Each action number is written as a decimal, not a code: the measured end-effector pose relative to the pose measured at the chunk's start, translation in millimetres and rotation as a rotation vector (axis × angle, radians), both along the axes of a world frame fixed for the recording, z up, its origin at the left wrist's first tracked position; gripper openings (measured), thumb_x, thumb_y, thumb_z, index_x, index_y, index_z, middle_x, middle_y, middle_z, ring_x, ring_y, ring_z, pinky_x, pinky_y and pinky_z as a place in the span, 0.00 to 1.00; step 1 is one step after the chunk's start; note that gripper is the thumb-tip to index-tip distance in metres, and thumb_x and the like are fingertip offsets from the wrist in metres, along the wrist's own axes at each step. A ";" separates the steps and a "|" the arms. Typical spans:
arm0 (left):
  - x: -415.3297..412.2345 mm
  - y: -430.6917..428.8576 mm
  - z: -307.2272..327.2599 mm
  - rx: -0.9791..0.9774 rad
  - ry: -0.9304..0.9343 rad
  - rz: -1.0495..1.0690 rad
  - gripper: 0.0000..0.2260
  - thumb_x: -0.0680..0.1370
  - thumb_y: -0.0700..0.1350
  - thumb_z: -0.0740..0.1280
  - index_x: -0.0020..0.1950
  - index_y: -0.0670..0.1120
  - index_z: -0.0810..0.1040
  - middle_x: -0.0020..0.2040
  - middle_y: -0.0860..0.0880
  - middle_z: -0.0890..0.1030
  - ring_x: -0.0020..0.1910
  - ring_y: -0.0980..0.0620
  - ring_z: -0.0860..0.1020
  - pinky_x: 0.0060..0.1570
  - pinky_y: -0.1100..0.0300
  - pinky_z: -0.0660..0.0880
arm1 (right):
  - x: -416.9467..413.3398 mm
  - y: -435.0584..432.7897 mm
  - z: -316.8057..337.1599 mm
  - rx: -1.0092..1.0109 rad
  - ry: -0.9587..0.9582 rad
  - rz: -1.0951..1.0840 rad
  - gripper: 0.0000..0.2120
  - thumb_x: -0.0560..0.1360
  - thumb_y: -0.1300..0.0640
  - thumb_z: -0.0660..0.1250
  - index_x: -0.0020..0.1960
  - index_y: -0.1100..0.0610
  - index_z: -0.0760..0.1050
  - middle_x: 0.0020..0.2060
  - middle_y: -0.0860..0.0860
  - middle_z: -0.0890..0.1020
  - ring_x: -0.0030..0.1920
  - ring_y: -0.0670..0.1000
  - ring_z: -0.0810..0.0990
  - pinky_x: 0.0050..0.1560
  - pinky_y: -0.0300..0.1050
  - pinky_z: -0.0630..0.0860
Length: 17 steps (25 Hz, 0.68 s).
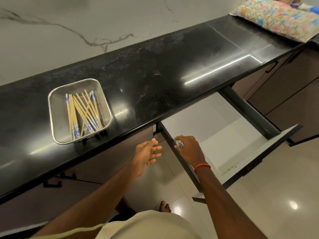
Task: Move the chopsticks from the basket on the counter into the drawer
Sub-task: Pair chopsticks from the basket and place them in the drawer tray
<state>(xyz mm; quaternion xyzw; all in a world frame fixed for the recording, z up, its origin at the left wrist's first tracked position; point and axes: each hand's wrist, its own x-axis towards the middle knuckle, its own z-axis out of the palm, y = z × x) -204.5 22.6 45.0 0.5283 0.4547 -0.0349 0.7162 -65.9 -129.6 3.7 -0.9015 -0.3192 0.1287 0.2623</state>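
A square steel mesh basket (57,107) stands on the black counter at the left, with several wooden chopsticks (82,112) with blue-and-white ends lying in it. The drawer (224,135) under the counter is pulled out, its white floor showing. My right hand (189,148) is over the drawer's left wall, fingers curled round chopsticks (180,144); only their blue-patterned ends show. My left hand (146,156) hovers just left of the drawer, below the counter edge, fingers relaxed and holding nothing.
The black granite counter (164,75) runs from left to right against a marble wall. A floral cloth (279,19) lies at its far right end. Closed cabinet fronts (284,94) flank the drawer. My bare foot (164,207) stands on the glossy tile floor.
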 end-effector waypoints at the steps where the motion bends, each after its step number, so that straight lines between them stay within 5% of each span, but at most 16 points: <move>1: -0.5 4.0 3.2 0.010 -0.015 0.023 0.12 0.81 0.57 0.64 0.55 0.52 0.82 0.52 0.52 0.88 0.50 0.50 0.86 0.47 0.54 0.77 | -1.4 7.2 3.7 0.024 0.010 0.008 0.15 0.75 0.53 0.73 0.61 0.54 0.80 0.54 0.53 0.85 0.58 0.53 0.80 0.59 0.49 0.79; 8: -11.5 43.2 33.6 0.065 -0.146 0.198 0.13 0.81 0.57 0.65 0.55 0.50 0.83 0.50 0.51 0.88 0.48 0.49 0.86 0.46 0.56 0.76 | -3.8 73.1 54.5 0.159 -0.021 0.150 0.12 0.75 0.54 0.73 0.57 0.55 0.82 0.53 0.52 0.85 0.58 0.53 0.78 0.58 0.43 0.72; 12: -21.1 77.1 58.5 0.152 -0.218 0.265 0.12 0.82 0.55 0.64 0.57 0.50 0.82 0.50 0.51 0.88 0.47 0.51 0.87 0.45 0.58 0.77 | -8.6 116.8 88.2 0.242 -0.011 0.219 0.10 0.74 0.55 0.73 0.55 0.53 0.83 0.51 0.49 0.84 0.57 0.47 0.77 0.53 0.28 0.68; 17: -35.6 115.1 82.3 0.223 -0.286 0.303 0.12 0.82 0.54 0.63 0.58 0.51 0.82 0.51 0.53 0.88 0.49 0.53 0.86 0.53 0.55 0.79 | -23.4 168.4 120.1 0.296 0.000 0.313 0.09 0.75 0.53 0.72 0.55 0.53 0.83 0.50 0.47 0.84 0.56 0.46 0.77 0.55 0.39 0.75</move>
